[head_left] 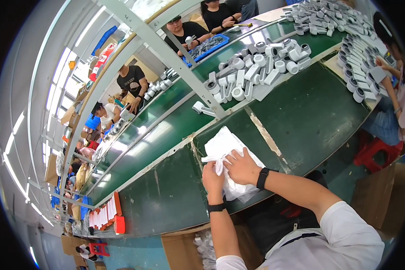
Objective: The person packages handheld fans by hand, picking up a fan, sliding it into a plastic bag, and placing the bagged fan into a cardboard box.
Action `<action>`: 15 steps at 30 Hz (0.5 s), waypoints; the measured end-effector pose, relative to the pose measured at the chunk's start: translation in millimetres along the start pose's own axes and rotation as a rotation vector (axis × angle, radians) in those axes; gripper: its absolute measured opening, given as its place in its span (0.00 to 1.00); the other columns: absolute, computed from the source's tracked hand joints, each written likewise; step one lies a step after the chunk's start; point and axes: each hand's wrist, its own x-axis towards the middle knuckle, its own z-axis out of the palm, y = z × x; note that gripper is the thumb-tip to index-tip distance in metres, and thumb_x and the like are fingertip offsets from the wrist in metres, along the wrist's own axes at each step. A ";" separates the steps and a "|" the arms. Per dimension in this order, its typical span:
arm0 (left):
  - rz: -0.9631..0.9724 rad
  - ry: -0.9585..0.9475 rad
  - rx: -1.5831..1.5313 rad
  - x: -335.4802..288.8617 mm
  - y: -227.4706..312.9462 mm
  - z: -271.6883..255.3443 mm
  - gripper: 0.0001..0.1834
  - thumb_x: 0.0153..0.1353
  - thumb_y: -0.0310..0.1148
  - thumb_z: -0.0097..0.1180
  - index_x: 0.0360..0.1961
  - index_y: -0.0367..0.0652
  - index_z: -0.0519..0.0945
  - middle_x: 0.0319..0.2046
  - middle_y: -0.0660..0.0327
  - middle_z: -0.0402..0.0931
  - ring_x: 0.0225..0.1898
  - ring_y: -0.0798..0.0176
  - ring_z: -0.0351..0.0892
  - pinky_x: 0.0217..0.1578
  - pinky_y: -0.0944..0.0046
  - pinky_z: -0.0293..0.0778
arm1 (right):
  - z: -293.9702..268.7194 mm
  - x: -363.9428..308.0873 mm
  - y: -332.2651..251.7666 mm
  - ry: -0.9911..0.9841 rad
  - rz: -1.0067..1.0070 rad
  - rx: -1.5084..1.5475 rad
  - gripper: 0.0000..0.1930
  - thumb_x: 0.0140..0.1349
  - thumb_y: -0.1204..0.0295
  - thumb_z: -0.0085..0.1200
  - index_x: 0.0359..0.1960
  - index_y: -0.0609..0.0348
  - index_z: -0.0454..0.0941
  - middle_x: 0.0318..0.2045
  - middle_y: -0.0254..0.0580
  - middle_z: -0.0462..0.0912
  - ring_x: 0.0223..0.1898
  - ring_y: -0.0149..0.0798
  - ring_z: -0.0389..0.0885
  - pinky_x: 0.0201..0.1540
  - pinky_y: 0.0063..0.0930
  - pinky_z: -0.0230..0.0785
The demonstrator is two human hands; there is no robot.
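On the green bench in front of me lies a stack of thin white plastic bags [224, 138], its near end crumpled and hanging toward the bench edge. My left hand [213, 179] is closed on a gathered fold of the top plastic bag, at the stack's left side. Resting on the bags just beside it is my right hand [242, 167], palm down with its fingers stretched and a little apart. Both wrists wear black bands. The tips of the left fingers are partly hidden by the plastic.
White and grey camera-like devices [256, 67] are heaped beyond the bench by a metal post [189, 72]. An orange-red box of white cards [105, 213] stands far left. An open carton [184, 252] sits below. Co-workers sit across the line and at right, near a red stool [377, 153].
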 end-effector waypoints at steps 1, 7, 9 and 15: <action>0.029 0.001 -0.028 -1.6 -1.7 -1.1 0.13 0.48 0.27 0.62 0.38 0.43 0.79 0.38 0.55 0.78 0.40 0.46 0.78 0.40 0.54 0.73 | -1.9 -2.7 -0.7 0.001 0.002 0.001 0.23 0.59 0.62 0.47 0.56 0.57 0.74 0.59 0.44 0.72 0.61 0.52 0.65 0.57 0.68 0.52; 0.056 0.159 -0.054 -23.3 -8.9 -16.1 0.13 0.49 0.28 0.64 0.38 0.42 0.80 0.41 0.53 0.77 0.45 0.47 0.77 0.46 0.56 0.72 | -36.2 -29.7 2.5 0.165 -0.107 0.153 0.16 0.59 0.64 0.53 0.47 0.54 0.79 0.47 0.35 0.81 0.53 0.45 0.74 0.51 0.47 0.63; 0.014 0.275 -0.096 -38.4 -10.3 -26.3 0.13 0.48 0.26 0.66 0.38 0.40 0.81 0.40 0.52 0.77 0.44 0.49 0.77 0.47 0.57 0.72 | -46.4 -41.2 10.2 0.182 -0.096 0.209 0.16 0.58 0.64 0.53 0.46 0.54 0.79 0.46 0.35 0.81 0.52 0.43 0.75 0.49 0.44 0.64; -0.377 0.597 -0.527 -93.7 37.6 -73.3 0.07 0.57 0.25 0.61 0.36 0.34 0.78 0.34 0.62 0.76 0.35 0.69 0.71 0.40 0.69 0.69 | -74.1 -91.7 35.7 0.237 0.005 0.587 0.15 0.58 0.66 0.56 0.45 0.58 0.79 0.36 0.43 0.82 0.39 0.47 0.79 0.43 0.39 0.69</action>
